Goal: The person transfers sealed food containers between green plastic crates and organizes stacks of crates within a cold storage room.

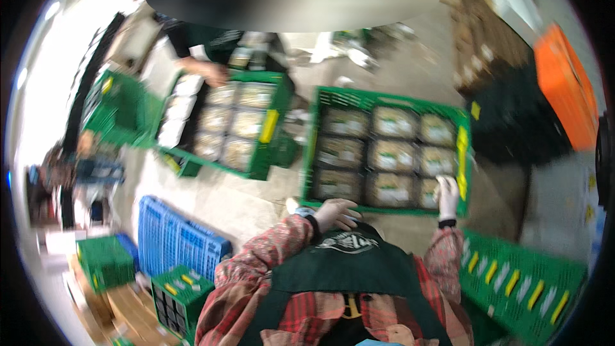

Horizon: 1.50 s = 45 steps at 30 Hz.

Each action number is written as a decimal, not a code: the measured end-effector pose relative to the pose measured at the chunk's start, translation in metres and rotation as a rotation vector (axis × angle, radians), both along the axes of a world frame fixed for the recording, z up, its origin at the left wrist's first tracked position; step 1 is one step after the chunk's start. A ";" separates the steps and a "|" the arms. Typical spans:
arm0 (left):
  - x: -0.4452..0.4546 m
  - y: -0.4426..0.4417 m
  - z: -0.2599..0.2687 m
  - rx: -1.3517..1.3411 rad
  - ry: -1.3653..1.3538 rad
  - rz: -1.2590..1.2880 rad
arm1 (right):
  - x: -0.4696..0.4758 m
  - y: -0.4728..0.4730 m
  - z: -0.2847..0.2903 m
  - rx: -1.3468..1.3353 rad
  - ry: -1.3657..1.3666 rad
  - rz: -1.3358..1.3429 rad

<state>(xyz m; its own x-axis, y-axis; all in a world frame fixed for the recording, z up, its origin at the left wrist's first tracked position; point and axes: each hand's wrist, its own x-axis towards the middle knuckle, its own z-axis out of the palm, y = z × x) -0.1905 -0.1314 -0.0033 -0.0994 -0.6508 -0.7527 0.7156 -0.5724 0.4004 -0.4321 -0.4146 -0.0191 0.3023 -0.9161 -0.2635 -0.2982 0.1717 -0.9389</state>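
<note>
Before me is a green plastic crate (384, 101) with rows of clear-lidded, dark plastic food trays (391, 156); the trays bear white and green labels. My right hand (448, 196), in a pale glove, reaches over the crate's near right corner. Its bent fingers are at the front right tray (428, 194) and partly cover it; whether they grip it is unclear. My left hand (336, 215), also gloved, hovers or rests at the crate's near wall, fingers apart, with nothing seen in it. Blur hides fine detail.
Across to the left, a co-worker's hand (204, 71) is over a second green crate (259, 173) holding similar trays. A blue plastic crate (178, 240) stands at lower left. Stacked green crates (523, 283) are at lower right, and an orange container (564, 86) at far right.
</note>
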 end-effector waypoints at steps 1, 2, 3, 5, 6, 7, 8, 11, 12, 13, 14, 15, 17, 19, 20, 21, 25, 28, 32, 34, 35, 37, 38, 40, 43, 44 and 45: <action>0.010 0.013 -0.001 -0.042 -0.017 0.061 | 0.028 0.013 0.018 0.074 -0.019 -0.001; 0.016 0.017 0.017 -0.015 -0.096 0.127 | 0.039 0.016 0.017 -0.006 -0.041 0.107; 0.024 0.026 0.016 -0.002 -0.108 0.213 | 0.061 0.022 0.015 -0.041 -0.088 0.130; 0.045 0.050 0.032 -0.029 -0.167 0.300 | 0.114 0.046 0.025 -0.080 -0.161 0.256; 0.055 0.069 0.020 -0.032 -0.158 0.374 | 0.143 0.058 0.025 -0.110 -0.170 0.355; 0.064 0.084 0.026 -0.008 -0.177 0.432 | 0.173 0.075 0.031 -0.137 -0.168 0.452; 0.075 0.104 0.025 -0.019 -0.193 0.489 | 0.205 0.099 0.037 -0.031 -0.189 0.468; 0.100 0.156 0.015 -0.035 -0.252 0.637 | 0.295 0.170 0.052 0.019 -0.309 0.641; 0.111 0.174 0.012 -0.039 -0.281 0.674 | 0.325 0.194 0.052 0.007 -0.329 0.740; 0.122 0.194 0.008 -0.037 -0.311 0.711 | 0.356 0.220 0.053 0.000 -0.350 0.838; 0.133 0.214 0.002 -0.024 -0.349 0.756 | 0.390 0.249 0.060 0.020 -0.361 0.905; 0.146 0.233 0.002 0.010 -0.373 0.795 | 0.424 0.277 0.066 0.043 -0.369 0.965; 0.170 0.282 -0.024 -0.010 -0.374 0.907 | 0.501 0.334 0.038 -0.022 -0.347 1.027; 0.203 0.325 -0.008 0.019 -0.440 1.000 | 0.580 0.394 0.021 0.201 -0.319 0.920; 0.219 0.349 -0.009 0.011 -0.432 1.070 | 0.620 0.418 0.004 0.243 -0.272 0.893; 0.234 0.371 -0.011 0.003 -0.413 1.133 | 0.657 0.437 -0.015 0.282 -0.217 0.856; 0.283 0.462 -0.003 0.181 -0.539 1.320 | 0.779 0.502 -0.058 0.112 0.174 0.501; 0.304 0.519 -0.002 0.298 -0.512 1.478 | 0.828 0.545 -0.056 0.033 0.297 0.309; 0.328 0.559 -0.014 0.333 -0.490 1.680 | 0.855 0.565 -0.044 0.180 0.400 0.206; 0.352 0.563 -0.020 0.294 -0.489 1.679 | 0.859 0.556 -0.059 0.096 0.472 0.197; 0.370 0.562 -0.016 0.279 -0.492 1.664 | 0.860 0.549 -0.067 0.026 0.460 0.242; 0.413 0.555 -0.011 0.228 -0.506 1.602 | 0.861 0.526 -0.085 -0.131 0.355 0.248; 0.437 0.552 -0.010 0.193 -0.549 1.572 | 0.858 0.518 -0.086 -0.109 0.292 0.245; 0.492 0.535 -0.004 0.115 -0.640 1.496 | 0.842 0.486 -0.082 -0.152 0.176 0.393; 0.575 0.484 0.006 -0.006 -0.729 1.324 | 0.790 0.438 -0.055 -0.359 0.094 0.718; 0.602 0.462 0.002 -0.032 -0.679 1.299 | 0.767 0.435 -0.028 -0.363 0.046 0.768; 0.628 0.437 -0.007 -0.062 -0.628 1.272 | 0.743 0.432 0.005 -0.373 -0.002 0.815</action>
<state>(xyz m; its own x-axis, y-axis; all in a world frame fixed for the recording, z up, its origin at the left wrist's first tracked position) 0.4372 0.3057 -0.0107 0.9048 -0.0748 -0.4191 0.4176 0.3472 0.8397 0.3113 0.0179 -0.0145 0.8965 -0.4430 0.0097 -0.1923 -0.4085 -0.8923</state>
